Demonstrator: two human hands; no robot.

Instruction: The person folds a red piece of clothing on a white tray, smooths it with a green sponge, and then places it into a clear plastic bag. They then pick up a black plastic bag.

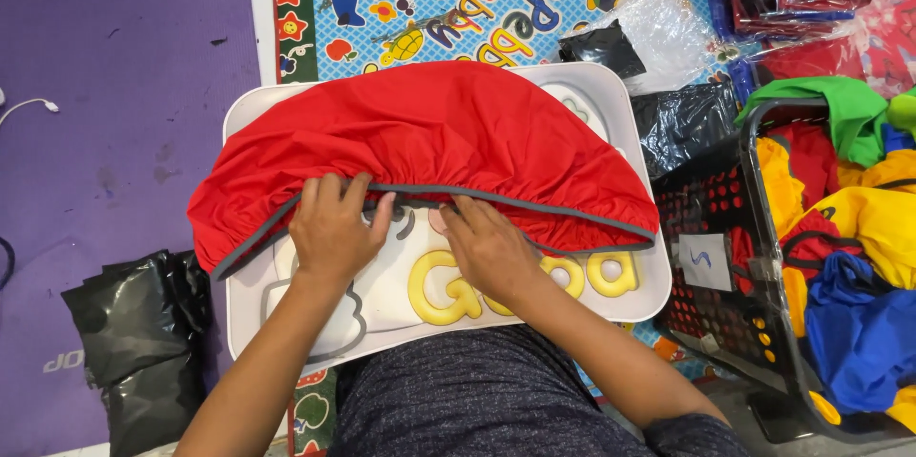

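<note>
Red cloth (429, 142) with a grey elastic edge lies spread over the far half of a white lap desk (630, 285) on the person's knees. Both hands press flat on its near hem, fingers spread, gripping nothing: left hand (334, 228), right hand (491, 247) just beside it. A black basket (711, 199) of coloured cloths stands to the right.

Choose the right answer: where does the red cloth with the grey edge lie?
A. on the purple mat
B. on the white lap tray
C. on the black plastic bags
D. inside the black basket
B: the red cloth is spread over the white lap tray, and both the left hand and the right hand press on its grey edge there.
</note>
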